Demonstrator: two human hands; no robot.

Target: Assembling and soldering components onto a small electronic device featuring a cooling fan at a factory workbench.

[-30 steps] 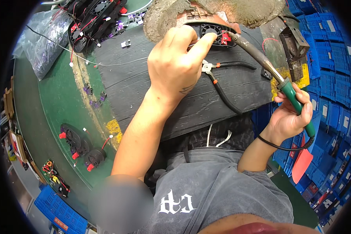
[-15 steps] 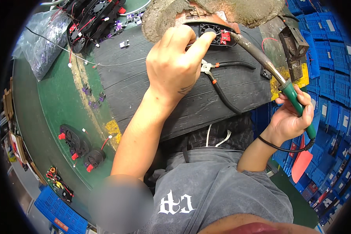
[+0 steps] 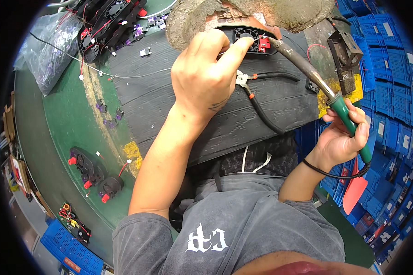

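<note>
In my right hand (image 3: 342, 137), fingers wrap round the green handle of a soldering iron (image 3: 314, 75). Its metal tip reaches a red part at the right end of a black fan housing (image 3: 254, 49) with a small fan in it. My left hand (image 3: 209, 64) is closed over the housing's left side, thumb stretched toward the fan. A thin grey solder wire (image 3: 142, 74) runs from the left into this hand; the fingers hide part of it. Just below the housing lie pliers (image 3: 250, 85) with black and orange handles, untouched. The exact contact at the tip is too small to tell.
A dark grey board (image 3: 170, 110) covers the work surface. Behind the housing stands a crusted brownish block (image 3: 289, 13). More fan housings (image 3: 92, 174) lie at left, near a clear plastic bag (image 3: 53, 50) of small parts. Blue crates (image 3: 390, 68) fill the right. A metal bracket (image 3: 344, 55) stands at right.
Both hands stay almost where they were, and the iron's tip has shifted very slightly left. At lower left, a small circuit board has moved a little right and down.
</note>
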